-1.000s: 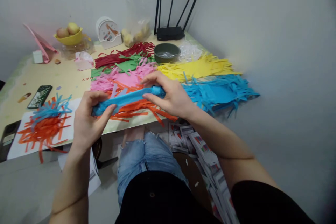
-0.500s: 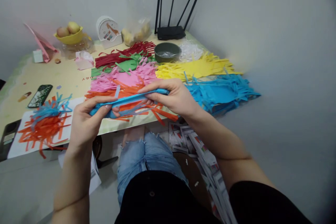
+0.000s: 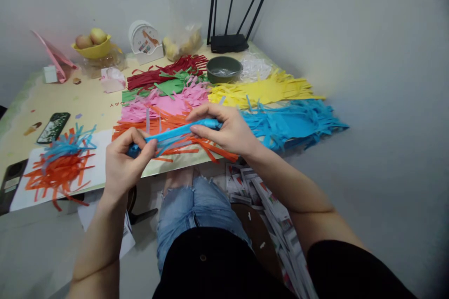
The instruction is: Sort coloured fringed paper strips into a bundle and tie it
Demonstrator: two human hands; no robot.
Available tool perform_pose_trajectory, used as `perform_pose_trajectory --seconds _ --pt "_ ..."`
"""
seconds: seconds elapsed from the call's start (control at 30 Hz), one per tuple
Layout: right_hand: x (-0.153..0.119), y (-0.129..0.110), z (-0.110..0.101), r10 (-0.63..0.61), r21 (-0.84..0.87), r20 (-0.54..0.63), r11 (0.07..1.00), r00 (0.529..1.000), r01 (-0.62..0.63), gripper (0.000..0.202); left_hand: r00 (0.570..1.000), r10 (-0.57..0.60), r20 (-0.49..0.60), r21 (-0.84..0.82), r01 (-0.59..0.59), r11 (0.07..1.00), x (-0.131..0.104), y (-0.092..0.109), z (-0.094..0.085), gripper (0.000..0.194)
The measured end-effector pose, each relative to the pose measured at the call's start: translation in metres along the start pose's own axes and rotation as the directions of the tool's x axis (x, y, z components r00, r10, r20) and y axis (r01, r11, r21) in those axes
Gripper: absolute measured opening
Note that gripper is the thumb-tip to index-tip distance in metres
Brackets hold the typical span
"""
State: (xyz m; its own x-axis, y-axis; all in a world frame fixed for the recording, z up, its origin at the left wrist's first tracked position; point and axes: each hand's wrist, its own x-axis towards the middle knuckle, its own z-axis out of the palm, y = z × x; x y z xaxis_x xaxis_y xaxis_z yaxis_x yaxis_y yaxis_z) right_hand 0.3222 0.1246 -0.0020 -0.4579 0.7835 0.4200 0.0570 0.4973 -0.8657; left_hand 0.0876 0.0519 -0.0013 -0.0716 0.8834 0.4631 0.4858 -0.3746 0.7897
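1. Clock centred on the blue strip [image 3: 175,134], 12 = far side of the bench [image 3: 87,96]. Strip runs roughly 9 to 3 between the hands, above the orange fringe [image 3: 168,121], close to the front edge. Looks held off the bench; gap not readable.
2. Left hand [image 3: 129,159]: grip clamped on the strip's 9 o'clock end, thumb nearest the camera.
3. Right hand [image 3: 231,131]: grip clamped on the 3 o'clock end, thumb against fingers. Fold or roll inside either grip: can't tell.
4. Neighbours: pink fringe [image 3: 171,103] at 12, yellow fringe [image 3: 263,91] at 2, blue fringe [image 3: 294,119] at 3, orange-blue tuft [image 3: 63,168] on a white sheet [image 3: 100,154] just under 9.
5. Risk: tearing. Cause would be pulling the ends apart too hard; strip looks thin and spans straight.
6. Risk: unrolling or skewing. Cause would be one thumb easing off, or hands turning unequally. Loose blue strands hang under the middle.
7. Risk: snagging. Those strands sit right over the orange fringe; dipping could catch and drag it.
8. Risk: tuft knocked off. Its strands overhang the front edge near the left forearm; an outward elbow swing could sweep it.
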Motion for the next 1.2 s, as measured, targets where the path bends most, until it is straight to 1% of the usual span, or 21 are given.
perform_pose_trajectory --seconds 0.03,0.1,0.17,0.23,0.3,0.37,0.4,0.47,0.53,0.57,0.63,0.7,0.77,0.83,0.87,0.9,0.97,1.0,1.07,1.13,1.2 --pt "-0.001 0.0 0.0 -0.014 -0.063 -0.009 0.998 1.0 0.014 0.02 0.999 0.037 -0.014 0.084 -0.035 0.996 0.0 0.0 0.0 0.022" --pt "-0.001 0.0 0.0 -0.023 -0.175 -0.018 0.984 1.0 0.02 0.021 0.996 0.089 0.0 0.204 -0.087 0.975 0.0 0.0 0.001 0.008" --pt "-0.002 0.0 0.0 -0.027 -0.245 -0.026 0.969 0.999 0.02 0.013 0.991 0.121 0.053 0.27 -0.131 0.954 0.001 0.0 0.0 0.015" --pt "-0.002 0.001 0.0 -0.024 -0.247 -0.031 0.969 0.999 0.016 0.008 0.989 0.119 0.093 0.279 -0.141 0.95 0.002 0.0 -0.001 0.01" --pt "-0.003 0.002 0.0 0.013 -0.131 -0.013 0.991 1.0 -0.015 0.006 0.993 0.066 0.101 0.203 -0.085 0.976 0.001 -0.001 -0.002 0.008" --pt "-0.005 0.004 0.002 0.076 0.057 0.028 0.995 0.997 -0.077 0.008 0.996 -0.036 0.087 0.048 0.032 0.998 0.0 -0.002 -0.001 0.011" --pt "-0.005 0.004 0.002 0.098 0.143 0.049 0.984 0.994 -0.104 0.009 0.992 -0.094 0.081 -0.046 0.098 0.994 -0.001 -0.003 -0.001 0.013" --pt "-0.006 0.005 0.003 0.108 0.257 0.069 0.959 0.992 -0.123 0.013 0.976 -0.202 0.075 -0.225 0.214 0.95 -0.003 -0.005 0.001 0.017" --pt "-0.006 0.006 0.002 0.092 0.317 0.086 0.941 0.992 -0.115 0.016 0.959 -0.271 0.085 -0.372 0.283 0.884 -0.002 -0.005 0.002 0.018" --pt "-0.005 0.006 0.002 0.078 0.342 0.097 0.934 0.992 -0.107 0.015 0.954 -0.286 0.093 -0.431 0.298 0.852 -0.002 -0.004 0.004 0.017" --pt "-0.003 0.007 0.001 0.04 0.377 0.117 0.923 0.992 -0.082 0.012 0.955 -0.278 0.103 -0.517 0.29 0.805 0.0 -0.003 0.006 0.011" --pt "-0.002 0.009 0.0 0.013 0.389 0.126 0.919 0.992 -0.062 0.01 0.962 -0.246 0.118 -0.566 0.268 0.779 0.002 -0.003 0.008 0.005" --pt "0.0 0.012 0.001 0.016 0.384 0.121 0.921 0.992 -0.061 0.011 0.964 -0.224 0.143 -0.574 0.265 0.774 0.003 -0.006 0.008 0.005" --pt "-0.001 0.014 0.001 0.008 0.331 0.102 0.943 0.995 -0.041 0.014 0.962 -0.213 0.174 -0.51 0.273 0.816 0.003 -0.01 0.004 0.006" --pt "-0.001 0.014 0.0 -0.014 0.272 0.093 0.962 0.996 -0.012 0.015 0.96 -0.197 0.201 -0.431 0.267 0.862 0.003 -0.012 0.002 0.007" --pt "-0.001 0.014 0.0 -0.049 0.193 0.096 0.981 0.994 0.03 0.018 0.959 -0.169 0.225 -0.323 0.238 0.916 0.004 -0.013 -0.001 0.007" --pt "-0.001 0.013 -0.001 -0.144 0.024 0.135 0.99 0.98 0.142 0.022 0.962 -0.081 0.263 -0.071 0.103 0.992 0.008 -0.01 -0.005 0.006" --pt "-0.001 0.011 -0.002 -0.196 -0.04 0.168 0.978 0.966 0.205 0.024 0.957 -0.031 0.288 0.032 0.022 0.999 0.01 -0.007 -0.006 0.009" --pt "-0.001 0.009 -0.003 -0.284 -0.107 0.231 0.943 0.93 0.315 0.024 0.933 0.042 0.357 0.139 -0.098 0.986 0.017 0.0 -0.004 0.016" --pt "-0.001 0.007 -0.005 -0.341 -0.136 0.269 0.913 0.901 0.385 0.023 0.896 0.047 0.442 0.162 -0.132 0.978 0.023 0.004 0.001 0.019" --pt "-0.004 0.006 -0.007 -0.362 -0.16 0.29 0.894 0.886 0.418 0.024 0.869 0.017 0.494 0.17 -0.115 0.979 0.026 0.004 0.005 0.021"
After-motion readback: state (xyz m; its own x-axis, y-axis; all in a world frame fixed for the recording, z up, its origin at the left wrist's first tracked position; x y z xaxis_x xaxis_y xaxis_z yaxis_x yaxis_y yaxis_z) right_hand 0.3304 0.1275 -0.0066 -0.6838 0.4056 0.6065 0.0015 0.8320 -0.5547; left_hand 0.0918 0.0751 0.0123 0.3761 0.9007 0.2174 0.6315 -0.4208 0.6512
